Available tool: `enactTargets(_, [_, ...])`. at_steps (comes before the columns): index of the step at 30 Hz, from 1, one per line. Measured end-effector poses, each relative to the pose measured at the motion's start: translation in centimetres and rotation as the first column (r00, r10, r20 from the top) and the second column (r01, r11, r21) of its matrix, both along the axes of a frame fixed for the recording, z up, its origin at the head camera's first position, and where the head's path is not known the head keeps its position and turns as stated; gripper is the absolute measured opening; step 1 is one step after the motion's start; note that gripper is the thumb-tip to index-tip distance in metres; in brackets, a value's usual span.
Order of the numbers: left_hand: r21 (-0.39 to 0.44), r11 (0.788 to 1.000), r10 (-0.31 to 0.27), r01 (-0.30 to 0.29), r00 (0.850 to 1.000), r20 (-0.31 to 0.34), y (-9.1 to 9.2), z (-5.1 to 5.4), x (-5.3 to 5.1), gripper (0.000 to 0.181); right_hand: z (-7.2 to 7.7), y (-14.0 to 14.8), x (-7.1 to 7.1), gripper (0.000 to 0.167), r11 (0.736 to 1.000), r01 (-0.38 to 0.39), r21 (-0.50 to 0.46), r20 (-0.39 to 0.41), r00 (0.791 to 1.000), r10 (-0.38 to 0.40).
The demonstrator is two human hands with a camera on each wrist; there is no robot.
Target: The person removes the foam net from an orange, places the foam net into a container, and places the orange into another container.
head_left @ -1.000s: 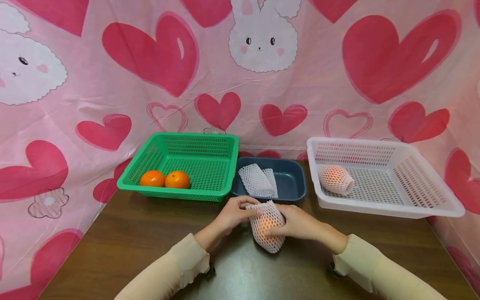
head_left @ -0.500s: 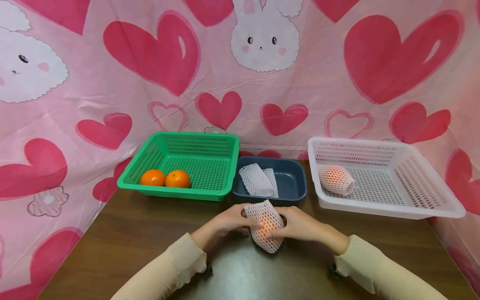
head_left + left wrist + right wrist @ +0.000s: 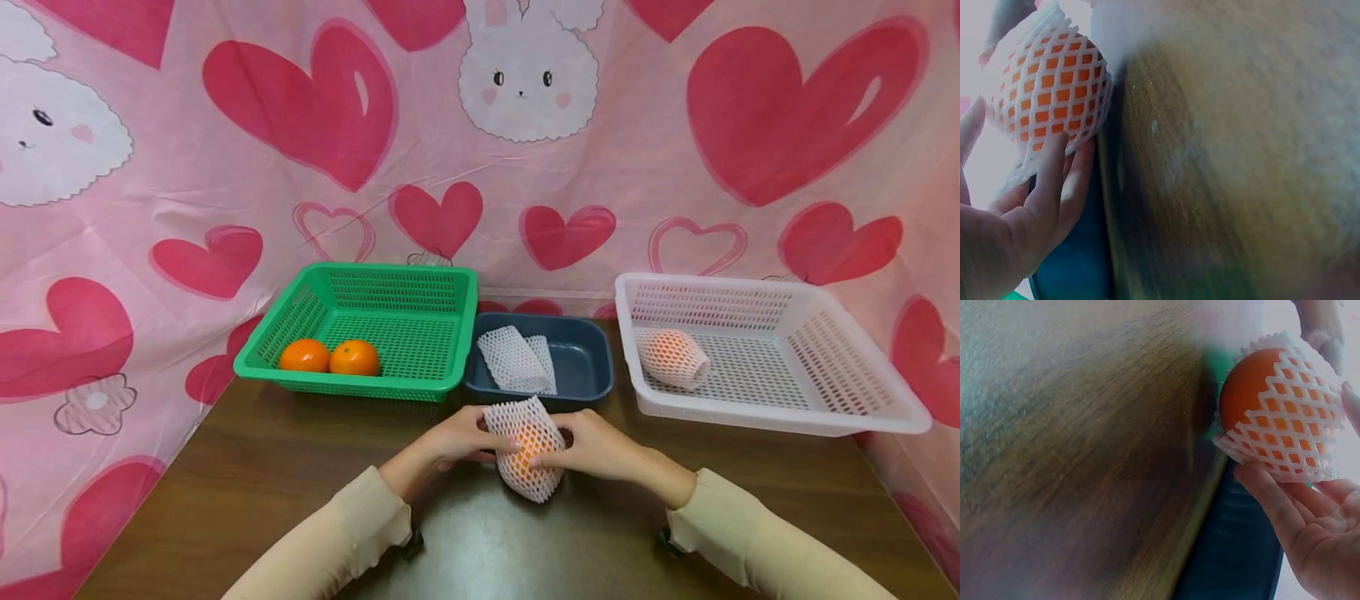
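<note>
An orange sits inside a white foam net sleeve, held between both hands above the table in front of the blue tray. My left hand grips the sleeve from the left, thumb across its front. From the right, my right hand holds the wrapped orange, its thumb on the near side. In the right wrist view a bare patch of the orange shows at one end of the sleeve. The left wrist view shows the netting stretched over the fruit with left fingers under it.
A green basket with two bare oranges stands at the back left. Behind the hands is a dark blue tray with folded foam net sleeves. At right, a white basket holds one wrapped orange.
My left hand has come down from the sleeve's upper edge to its left side, with the thumb lower on the front. The wrapped orange has shifted slightly left.
</note>
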State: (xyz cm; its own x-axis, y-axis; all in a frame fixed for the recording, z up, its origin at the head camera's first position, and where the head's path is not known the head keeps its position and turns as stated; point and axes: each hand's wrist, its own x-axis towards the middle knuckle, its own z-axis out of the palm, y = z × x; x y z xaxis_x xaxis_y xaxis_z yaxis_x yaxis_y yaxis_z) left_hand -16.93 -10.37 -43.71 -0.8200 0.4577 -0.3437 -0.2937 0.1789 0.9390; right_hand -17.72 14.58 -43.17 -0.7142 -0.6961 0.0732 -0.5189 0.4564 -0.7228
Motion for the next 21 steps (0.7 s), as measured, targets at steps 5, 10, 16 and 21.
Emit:
enactTargets(5, [-0.009, 0.999, 0.034, -0.034, 0.999, -0.007, 0.07, -0.07, 0.09, 0.039, 0.08, 0.08, -0.02, 0.030, 1.000, 0.011, 0.004, -0.001, 1.000, -0.011])
enactTargets(10, [-0.033, 0.997, 0.065, -0.066, 0.997, -0.029, 0.19, -0.10, 0.09, 0.035, 0.14, 0.07, -0.03, 0.024, 1.000, 0.023, -0.008, -0.007, 1.000, -0.023])
enactTargets(16, [-0.043, 0.994, 0.098, -0.101, 0.993, -0.072, 0.34, -0.19, 0.18, 0.027, 0.26, -0.06, 0.06, 0.018, 0.999, 0.037, -0.021, -0.018, 0.999, -0.038])
enactTargets(21, [0.001, 0.993, 0.116, -0.117, 0.988, -0.098, 0.39, -0.31, 0.30, 0.023, 0.25, -0.04, 0.04, 0.016, 0.998, 0.038, -0.043, -0.024, 0.999, -0.039])
